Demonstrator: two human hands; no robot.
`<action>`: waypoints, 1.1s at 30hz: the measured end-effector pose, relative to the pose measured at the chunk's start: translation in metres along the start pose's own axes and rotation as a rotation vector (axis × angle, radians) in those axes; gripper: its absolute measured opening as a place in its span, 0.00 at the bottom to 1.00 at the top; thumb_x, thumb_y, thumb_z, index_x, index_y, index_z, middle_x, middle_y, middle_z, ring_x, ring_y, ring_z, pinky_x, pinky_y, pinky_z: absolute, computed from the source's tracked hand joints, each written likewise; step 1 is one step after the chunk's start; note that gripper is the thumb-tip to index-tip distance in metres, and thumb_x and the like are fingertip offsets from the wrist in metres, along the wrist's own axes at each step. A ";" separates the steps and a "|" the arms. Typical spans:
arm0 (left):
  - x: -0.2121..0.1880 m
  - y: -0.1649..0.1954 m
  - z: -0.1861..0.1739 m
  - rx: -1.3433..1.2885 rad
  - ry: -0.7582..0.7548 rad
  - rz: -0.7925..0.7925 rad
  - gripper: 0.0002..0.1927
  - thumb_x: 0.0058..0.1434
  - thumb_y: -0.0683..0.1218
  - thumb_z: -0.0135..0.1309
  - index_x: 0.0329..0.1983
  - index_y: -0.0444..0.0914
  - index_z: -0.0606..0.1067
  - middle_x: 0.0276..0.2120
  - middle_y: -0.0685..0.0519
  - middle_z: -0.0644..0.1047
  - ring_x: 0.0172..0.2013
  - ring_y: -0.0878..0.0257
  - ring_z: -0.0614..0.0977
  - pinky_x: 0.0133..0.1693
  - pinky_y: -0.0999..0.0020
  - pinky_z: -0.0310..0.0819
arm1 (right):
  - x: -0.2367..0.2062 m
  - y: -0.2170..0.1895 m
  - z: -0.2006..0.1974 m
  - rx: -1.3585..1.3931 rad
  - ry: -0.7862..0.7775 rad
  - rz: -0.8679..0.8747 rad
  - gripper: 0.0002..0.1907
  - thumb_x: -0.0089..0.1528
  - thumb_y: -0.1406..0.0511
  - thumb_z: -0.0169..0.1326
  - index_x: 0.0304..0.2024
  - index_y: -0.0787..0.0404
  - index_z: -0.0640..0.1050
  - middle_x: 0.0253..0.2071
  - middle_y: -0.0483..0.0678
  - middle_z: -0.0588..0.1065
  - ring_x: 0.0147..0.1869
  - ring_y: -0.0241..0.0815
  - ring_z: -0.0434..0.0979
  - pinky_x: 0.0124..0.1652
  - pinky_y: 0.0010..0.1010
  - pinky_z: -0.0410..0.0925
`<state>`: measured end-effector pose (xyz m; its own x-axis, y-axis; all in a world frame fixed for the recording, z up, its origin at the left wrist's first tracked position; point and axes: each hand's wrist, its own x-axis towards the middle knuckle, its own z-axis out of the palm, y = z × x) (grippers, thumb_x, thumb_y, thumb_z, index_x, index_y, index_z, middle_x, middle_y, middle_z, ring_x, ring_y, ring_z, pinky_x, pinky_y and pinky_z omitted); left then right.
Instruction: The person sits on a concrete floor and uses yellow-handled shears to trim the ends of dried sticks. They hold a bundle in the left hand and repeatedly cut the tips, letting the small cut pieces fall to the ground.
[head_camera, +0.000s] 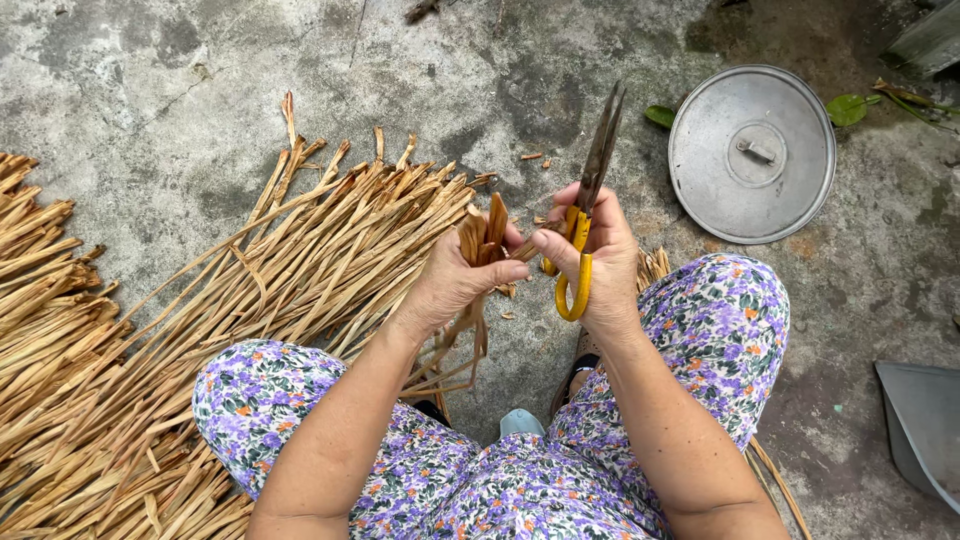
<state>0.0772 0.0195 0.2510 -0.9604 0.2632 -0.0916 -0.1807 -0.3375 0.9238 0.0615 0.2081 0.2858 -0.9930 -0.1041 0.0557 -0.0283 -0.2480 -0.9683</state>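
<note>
On a grey concrete floor (150, 90), a bunch of dried straw strips (482, 238) is clasped at frame centre in the closed left hand (455, 282), just beside yellow-handled scissors (585, 215) gripped in the right hand (598, 262), blades raised, with a round metal lid (752, 153) seen at upper right.

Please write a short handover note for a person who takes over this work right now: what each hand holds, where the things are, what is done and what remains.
Left hand: closed around a small bundle of dried leaf strips, ends pointing up.
Right hand: holds the yellow-handled scissors, blades pointing up and away, close beside the bundle.
Big pile of dried strips lies on the concrete floor at the person's left; a few short cut bits lie ahead of the hands.
Round metal lid lies front right.
Done: apparently a little trimming. Left: most of the pile looks untrimmed.
</note>
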 end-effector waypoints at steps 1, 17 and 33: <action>0.000 -0.001 0.000 0.081 0.038 -0.043 0.15 0.58 0.43 0.67 0.47 0.37 0.77 0.39 0.56 0.80 0.40 0.70 0.80 0.42 0.74 0.78 | 0.000 0.000 0.000 -0.003 -0.003 -0.004 0.22 0.61 0.75 0.64 0.55 0.59 0.71 0.46 0.42 0.72 0.51 0.31 0.73 0.49 0.24 0.70; -0.004 0.029 -0.038 0.276 0.369 0.029 0.11 0.57 0.45 0.68 0.42 0.39 0.82 0.31 0.57 0.83 0.31 0.73 0.82 0.33 0.79 0.79 | -0.002 -0.017 -0.009 -0.622 -0.342 0.085 0.38 0.53 0.59 0.71 0.62 0.61 0.72 0.53 0.46 0.76 0.59 0.36 0.76 0.58 0.29 0.69; -0.003 0.038 -0.028 0.098 0.291 0.102 0.11 0.59 0.43 0.66 0.44 0.39 0.81 0.29 0.57 0.80 0.29 0.72 0.78 0.30 0.79 0.75 | -0.002 0.020 -0.010 -0.314 -0.193 0.264 0.21 0.56 0.67 0.69 0.52 0.60 0.82 0.36 0.38 0.78 0.36 0.24 0.75 0.34 0.17 0.69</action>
<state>0.0670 -0.0198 0.2760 -0.9954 -0.0413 -0.0861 -0.0727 -0.2567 0.9637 0.0618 0.2131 0.2641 -0.9324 -0.3092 -0.1873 0.1597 0.1124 -0.9807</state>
